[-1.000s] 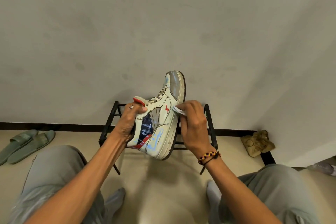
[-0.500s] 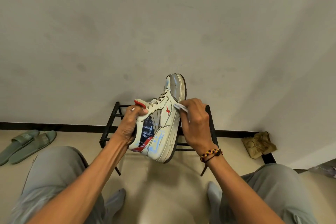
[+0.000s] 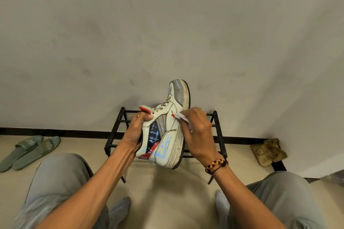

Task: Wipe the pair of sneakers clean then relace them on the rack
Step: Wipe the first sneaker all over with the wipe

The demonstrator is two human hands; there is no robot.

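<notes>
A: Sneaker position — report.

B: Held in the air, near side of the black metal rack, toe pointing up toward the far wall, heel down. Dark sole edge faces right. Laces are threaded through the eyelets. Only one sneaker of the pair is in view.

A: Left hand?

B: Fingers curled round the collar and heel area, thumb pressed against the upper just below the red tongue tab. Firm grip; this hand carries the sneaker.

A: Right hand?

B: Fingers bunched together, pinching a white wipe. The wipe is pressed to the side of the sneaker, just beside the red logo mark, near the midsole. A braided bracelet sits on that wrist.

A: Rack condition?

B: Stands on the floor against the wall, directly behind the sneaker. Its visible bars carry nothing; the middle part is hidden by the sneaker and hands.

A: Surroundings?

B: Pair of green slides on the floor at far left, beside the dark skirting. A crumpled tan cloth lies at far right, near the wall. The person's knees in grey trousers flank the scene — socked feet show at the near edge.
</notes>
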